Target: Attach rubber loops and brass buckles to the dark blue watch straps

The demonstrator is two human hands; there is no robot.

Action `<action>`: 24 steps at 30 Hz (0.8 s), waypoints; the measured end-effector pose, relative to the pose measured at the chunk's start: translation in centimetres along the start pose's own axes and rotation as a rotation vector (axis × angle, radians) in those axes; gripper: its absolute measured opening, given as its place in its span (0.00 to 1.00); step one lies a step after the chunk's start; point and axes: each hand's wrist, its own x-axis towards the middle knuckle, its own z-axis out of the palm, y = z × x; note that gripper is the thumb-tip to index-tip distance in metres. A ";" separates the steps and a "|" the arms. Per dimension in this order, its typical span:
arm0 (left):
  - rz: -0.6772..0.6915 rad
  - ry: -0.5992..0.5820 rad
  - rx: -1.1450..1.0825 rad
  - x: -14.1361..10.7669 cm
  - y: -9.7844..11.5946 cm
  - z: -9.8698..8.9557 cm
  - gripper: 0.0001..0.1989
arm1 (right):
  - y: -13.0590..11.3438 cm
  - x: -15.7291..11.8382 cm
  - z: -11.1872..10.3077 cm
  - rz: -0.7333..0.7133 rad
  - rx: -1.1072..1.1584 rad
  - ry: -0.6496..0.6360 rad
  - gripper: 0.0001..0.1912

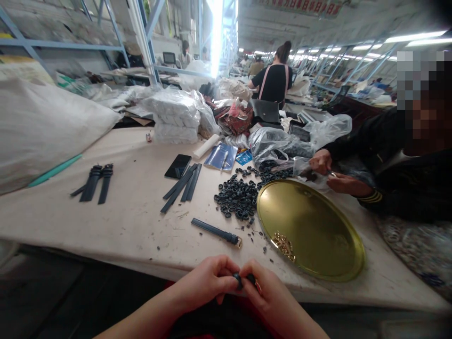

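My left hand point(208, 280) and my right hand point(270, 292) meet at the table's near edge, fingers pinched together on a small dark strap loop point(239, 280) with a dark strap end and a gold buckle bit beside it. Just beyond them lies a dark blue watch strap point(215, 231) with a gold buckle. A pile of black rubber loops point(237, 197) sits farther out. A round gold tray point(318, 230) to the right holds a small heap of gold buckles point(283, 245).
Several dark straps point(183, 186), a black phone point(177, 166) and more straps point(94, 182) lie on the beige table. A co-worker's hands point(332, 172) work at a plastic bag of loops point(278, 143) on the right. Bags pile up at the back; a big white sack point(42, 127) sits left.
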 end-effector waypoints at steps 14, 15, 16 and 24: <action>0.043 -0.025 0.688 -1.1 2.2 -0.5 0.18 | 1.0 0.9 3.0 -0.001 0.318 0.085 0.19; 0.075 0.042 0.781 -0.5 2.6 -1.0 0.17 | 1.1 1.7 2.8 0.005 0.305 0.153 0.19; 0.105 0.125 0.879 0.1 2.9 -1.7 0.16 | 1.2 2.7 2.5 -0.005 0.241 0.232 0.18; 0.390 0.586 1.384 5.7 1.0 -7.5 0.08 | 3.2 10.2 2.1 -0.241 -0.444 0.512 0.16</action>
